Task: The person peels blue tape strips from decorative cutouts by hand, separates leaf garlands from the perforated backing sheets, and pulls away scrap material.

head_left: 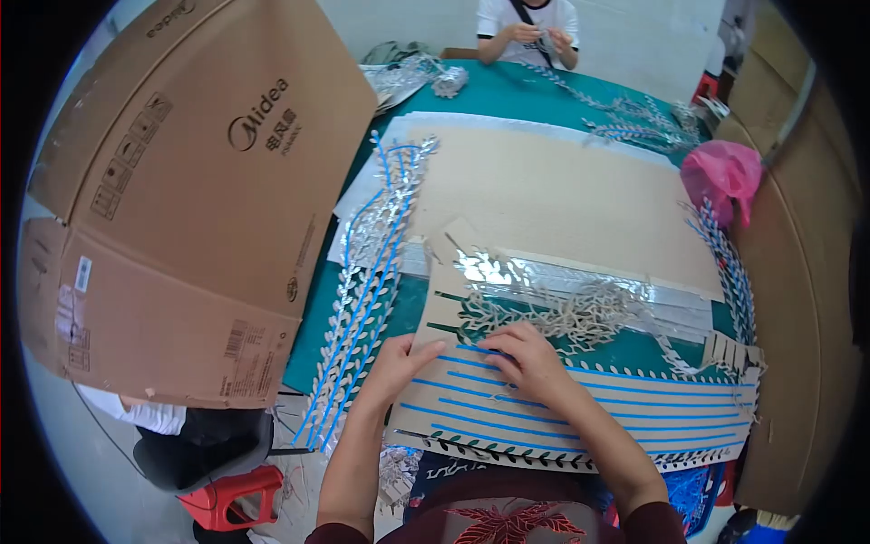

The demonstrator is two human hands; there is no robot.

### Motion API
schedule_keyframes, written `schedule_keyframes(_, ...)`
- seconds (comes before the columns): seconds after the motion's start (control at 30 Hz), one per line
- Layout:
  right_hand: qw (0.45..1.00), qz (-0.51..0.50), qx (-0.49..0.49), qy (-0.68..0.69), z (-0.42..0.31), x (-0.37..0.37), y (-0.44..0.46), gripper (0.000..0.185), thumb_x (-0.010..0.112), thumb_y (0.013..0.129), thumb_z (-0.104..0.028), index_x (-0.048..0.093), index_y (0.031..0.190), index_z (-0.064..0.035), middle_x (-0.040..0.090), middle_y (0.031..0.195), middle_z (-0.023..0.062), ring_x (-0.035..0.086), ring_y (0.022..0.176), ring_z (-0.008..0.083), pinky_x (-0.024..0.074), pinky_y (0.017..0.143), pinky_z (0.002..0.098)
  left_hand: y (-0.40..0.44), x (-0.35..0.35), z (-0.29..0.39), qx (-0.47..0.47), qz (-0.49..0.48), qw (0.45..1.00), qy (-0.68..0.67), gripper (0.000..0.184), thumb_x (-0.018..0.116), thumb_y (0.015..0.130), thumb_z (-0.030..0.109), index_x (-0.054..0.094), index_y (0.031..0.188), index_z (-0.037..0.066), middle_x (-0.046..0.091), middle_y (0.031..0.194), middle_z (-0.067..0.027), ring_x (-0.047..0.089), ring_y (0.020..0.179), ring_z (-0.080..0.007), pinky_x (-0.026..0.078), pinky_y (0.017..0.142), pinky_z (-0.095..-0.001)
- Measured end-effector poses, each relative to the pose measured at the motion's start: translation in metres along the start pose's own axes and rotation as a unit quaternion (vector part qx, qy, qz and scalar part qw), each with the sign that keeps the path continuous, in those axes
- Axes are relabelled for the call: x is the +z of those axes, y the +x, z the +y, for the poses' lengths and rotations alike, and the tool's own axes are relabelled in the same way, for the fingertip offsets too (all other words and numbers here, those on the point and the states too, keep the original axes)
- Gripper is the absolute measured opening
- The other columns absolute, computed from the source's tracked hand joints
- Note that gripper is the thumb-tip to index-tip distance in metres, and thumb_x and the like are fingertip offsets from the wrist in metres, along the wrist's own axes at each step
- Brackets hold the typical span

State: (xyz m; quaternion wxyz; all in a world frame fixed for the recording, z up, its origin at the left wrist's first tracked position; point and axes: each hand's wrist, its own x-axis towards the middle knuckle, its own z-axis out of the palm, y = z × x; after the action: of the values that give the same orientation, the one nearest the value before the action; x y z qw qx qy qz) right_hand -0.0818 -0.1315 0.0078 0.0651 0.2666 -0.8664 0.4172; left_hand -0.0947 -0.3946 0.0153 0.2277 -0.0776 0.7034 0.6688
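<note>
In front of me lies a pale cardboard sheet (507, 412) with several blue strips running along it and leaf-shaped cut-outs along its edges. My left hand (399, 367) grips the sheet's upper left corner, thumb on top, other fingers mostly hidden. My right hand (526, 363) rests over the sheet's upper edge, its fingers bent and pressed together near the top blue strips; what they pinch, if anything, is hidden. Just beyond this hand sits a tangled heap of leaf-shaped scrap (584, 317). Long leafy strips with blue lines (367, 304) lie to the left.
A large cardboard box (208, 181) stands left, another cardboard panel (807, 272) right. Big beige sheets (544, 190) cover the green table (507, 83). A pink plastic bag (725, 172) is at right. Across the table a person (530, 32) handles a leafy strip. A red stool (236, 499) stands lower left.
</note>
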Motion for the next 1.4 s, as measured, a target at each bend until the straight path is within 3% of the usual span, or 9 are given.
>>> schedule_keyframes(0.57, 0.973, 0.182, 0.054, 0.134, -0.006, 0.000, -0.010, 0.012, 0.077, 0.083, -0.005, 0.076, 0.094, -0.0065, 0.068, 0.107, 0.0048, 0.060, 0.096, 0.0203, 0.0489, 0.085, 0.0325, 0.009, -0.009, -0.020, -0.020, -0.004, 0.997, -0.073, 0.037, 0.065, 0.100, 0.027, 0.067, 0.119, -0.005, 0.074, 0.108, -0.0113, 0.070, 0.091, -0.0171, 0.054, 0.084, -0.0317)
schedule_keyframes(0.7, 0.746, 0.509, 0.240, 0.355, 0.042, -0.083, -0.084, 0.003, 0.068, 0.099, -0.011, 0.068, 0.099, -0.0081, 0.067, 0.112, 0.0022, 0.061, 0.095, 0.0110, 0.0513, 0.077, 0.0256, 0.007, -0.012, -0.024, 0.011, 0.023, 0.999, -0.036, 0.037, 0.062, 0.101, 0.025, 0.066, 0.121, -0.005, 0.074, 0.108, -0.0119, 0.069, 0.093, -0.0177, 0.053, 0.084, -0.0322)
schedule_keyframes(0.8, 0.715, 0.567, 0.198, 0.358, 0.058, -0.134, -0.135, 0.002, 0.064, 0.102, -0.013, 0.065, 0.102, -0.0111, 0.068, 0.114, 0.0037, 0.062, 0.098, 0.0109, 0.0514, 0.076, 0.0235, 0.015, -0.002, -0.032, 0.067, 0.053, 0.994, 0.069, 0.035, 0.060, 0.102, 0.025, 0.067, 0.118, -0.005, 0.074, 0.107, -0.0118, 0.068, 0.094, -0.0179, 0.053, 0.084, -0.0331)
schedule_keyframes(0.93, 0.747, 0.491, 0.202, 0.400, 0.038, -0.132, -0.162, 0.005, 0.058, 0.106, -0.015, 0.062, 0.103, -0.0129, 0.068, 0.120, 0.0059, 0.064, 0.105, 0.0140, 0.0518, 0.081, 0.0242, -0.006, 0.039, 0.015, 0.090, 0.204, 0.878, 0.423, 0.047, 0.068, 0.093, 0.016, 0.056, 0.133, -0.004, 0.070, 0.117, -0.0187, 0.069, 0.100, -0.0359, 0.053, 0.089, -0.0389)
schedule_keyframes(1.07, 0.741, 0.448, 0.123, 0.485, 0.024, -0.114, -0.155, 0.005, 0.055, 0.107, -0.018, 0.057, 0.109, -0.0132, 0.070, 0.119, 0.0089, 0.063, 0.120, 0.0222, 0.0532, 0.093, 0.0357, -0.010, 0.107, 0.024, 0.296, 0.308, 0.759, 0.492, 0.067, 0.070, 0.089, 0.019, 0.043, 0.147, -0.001, 0.044, 0.151, -0.0265, 0.037, 0.144, -0.0440, 0.031, 0.117, -0.0533)
schedule_keyframes(1.13, 0.724, 0.415, 0.078, 0.546, 0.017, -0.106, -0.148, 0.007, 0.054, 0.108, -0.020, 0.055, 0.110, -0.0138, 0.071, 0.116, 0.0093, 0.062, 0.123, 0.0244, 0.0534, 0.096, 0.0403, -0.015, 0.151, 0.019, 0.383, 0.093, 0.767, 0.506, 0.072, 0.067, 0.092, 0.028, 0.038, 0.152, -0.001, 0.035, 0.158, -0.0263, 0.023, 0.151, -0.0450, 0.018, 0.122, -0.0600)
schedule_keyframes(1.2, 0.681, 0.460, 0.097, 0.561, 0.014, -0.105, -0.138, 0.011, 0.053, 0.108, -0.024, 0.051, 0.105, -0.0139, 0.063, 0.090, 0.0043, 0.063, 0.098, 0.0199, 0.0540, 0.095, 0.0446, -0.012, 0.183, 0.001, 0.342, -0.027, 0.797, 0.498, 0.071, 0.065, 0.094, 0.025, 0.038, 0.154, 0.000, 0.028, 0.164, -0.0230, 0.018, 0.154, -0.0433, 0.015, 0.123, -0.0592)
schedule_keyframes(1.3, 0.659, 0.519, 0.134, 0.527, 0.028, -0.115, -0.139, 0.020, 0.052, 0.109, -0.026, 0.049, 0.093, -0.0135, 0.042, 0.073, -0.0012, 0.046, 0.072, 0.0131, 0.0522, 0.080, 0.0358, -0.005, 0.187, -0.021, 0.338, -0.034, 0.750, 0.568, 0.071, 0.062, 0.097, 0.033, 0.037, 0.155, 0.001, 0.028, 0.166, -0.0191, 0.018, 0.155, -0.0412, 0.014, 0.122, -0.0612)
schedule_keyframes(1.4, 0.592, 0.675, 0.131, 0.420, 0.100, -0.194, -0.220, 0.028, 0.053, 0.108, -0.022, 0.051, 0.081, -0.0131, 0.049, 0.076, -0.0011, 0.048, 0.071, 0.0127, 0.0437, 0.072, 0.0294, -0.002, 0.188, -0.027, 0.331, -0.022, 0.740, 0.585, 0.072, 0.061, 0.097, 0.035, 0.036, 0.156, 0.001, 0.030, 0.166, -0.0173, 0.019, 0.155, -0.0397, 0.013, 0.122, -0.0624)
